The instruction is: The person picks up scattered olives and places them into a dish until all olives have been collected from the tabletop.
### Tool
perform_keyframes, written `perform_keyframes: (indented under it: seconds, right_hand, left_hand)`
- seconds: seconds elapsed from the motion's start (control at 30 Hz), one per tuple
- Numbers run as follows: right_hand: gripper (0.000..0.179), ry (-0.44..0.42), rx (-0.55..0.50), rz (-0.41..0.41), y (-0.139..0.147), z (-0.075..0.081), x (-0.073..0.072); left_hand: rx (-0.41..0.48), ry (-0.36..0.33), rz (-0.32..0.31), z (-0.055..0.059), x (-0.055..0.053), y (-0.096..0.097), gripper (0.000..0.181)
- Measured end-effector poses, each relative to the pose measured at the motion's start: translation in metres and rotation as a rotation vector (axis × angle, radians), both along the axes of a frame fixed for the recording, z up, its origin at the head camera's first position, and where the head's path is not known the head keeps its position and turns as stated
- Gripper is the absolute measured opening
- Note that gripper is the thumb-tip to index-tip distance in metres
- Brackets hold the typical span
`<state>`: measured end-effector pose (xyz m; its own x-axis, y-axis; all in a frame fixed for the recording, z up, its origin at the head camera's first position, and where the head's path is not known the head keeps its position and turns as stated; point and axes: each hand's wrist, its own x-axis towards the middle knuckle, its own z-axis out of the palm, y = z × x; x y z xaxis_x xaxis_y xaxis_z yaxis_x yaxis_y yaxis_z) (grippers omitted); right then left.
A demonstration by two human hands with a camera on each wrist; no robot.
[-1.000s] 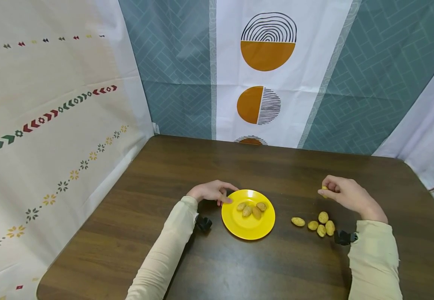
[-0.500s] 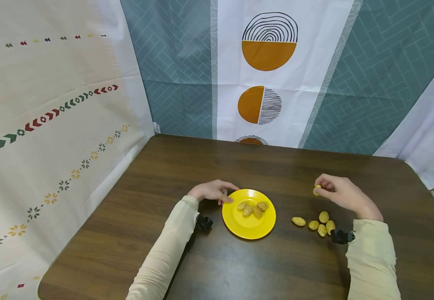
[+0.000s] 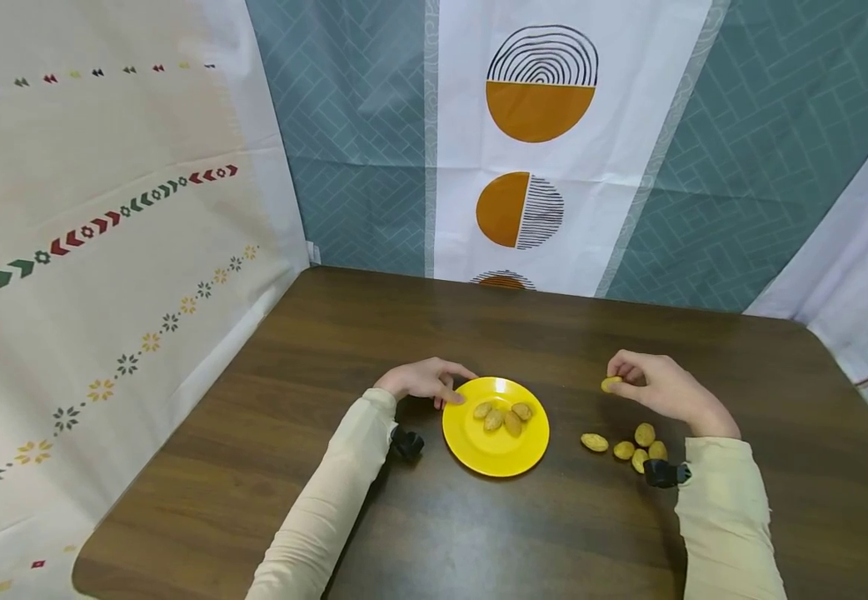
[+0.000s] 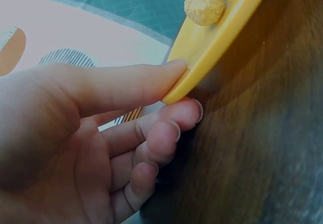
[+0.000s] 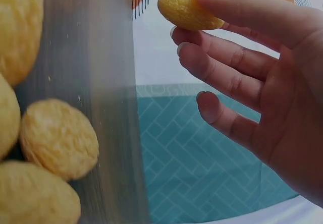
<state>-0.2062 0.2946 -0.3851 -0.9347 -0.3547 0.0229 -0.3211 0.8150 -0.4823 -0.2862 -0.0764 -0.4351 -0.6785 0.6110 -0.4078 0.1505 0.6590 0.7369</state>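
A yellow plate (image 3: pixel 496 462) lies on the table, with several wrinkled tan-yellow ovals, like small potatoes (image 3: pixel 512 423), near its middle. My left hand (image 3: pixel 422 382) pinches the plate's left rim. In the left wrist view, the thumb (image 4: pixel 136 82) lies on top of the rim and fingers curl below it. To the right of the plate, above the table, my right hand (image 3: pixel 662 385) pinches one small yellow potato-like oval (image 5: pixel 184 11) between thumb and fingers. Its other fingers are loosely bent.
Several more of these ovals (image 3: pixel 644 434) form a loose group below my right hand, one lying apart on the left (image 3: pixel 595 442). The brown wooden table (image 3: pixel 374 317) ends at patterned cloth hangings (image 3: pixel 359 167) behind and at the left.
My right hand has moved left toward the plate with the pinched oval. My left hand stays at the plate's rim, and the ovals on the plate have not moved.
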Motion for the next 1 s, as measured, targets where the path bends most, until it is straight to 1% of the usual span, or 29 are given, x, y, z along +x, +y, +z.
perform_keyframes:
  seconds: [0.13,0.33,0.5,0.63,0.8,1.0]
  right_hand:
    - [0.014,0.000,0.000,0.012,-0.008,-0.002,-0.001]
    - [0.013,0.009,0.016,0.030,-0.021,0.000,-0.003]
    - [0.012,0.013,0.036,0.024,-0.031,0.002,-0.004]
    - [0.012,0.010,0.049,0.028,-0.040,-0.001,-0.003]
    - [0.012,0.016,0.075,0.060,-0.048,-0.003,-0.004]
    - [0.011,0.049,0.065,0.102,-0.060,-0.006,-0.009]
  left_hand:
    - [0.006,0.005,-0.010,-0.003,0.001,-0.001,0.050]
    - [0.010,0.000,-0.003,-0.001,0.001,0.000,0.050]
    - [0.013,0.010,0.000,-0.001,0.000,0.000,0.049]
    - [0.007,0.004,0.002,0.000,0.000,0.000,0.049]
    - [0.002,-0.008,-0.005,-0.002,-0.001,0.001,0.049]
    - [-0.002,-0.005,0.013,-0.001,-0.001,0.002,0.050]
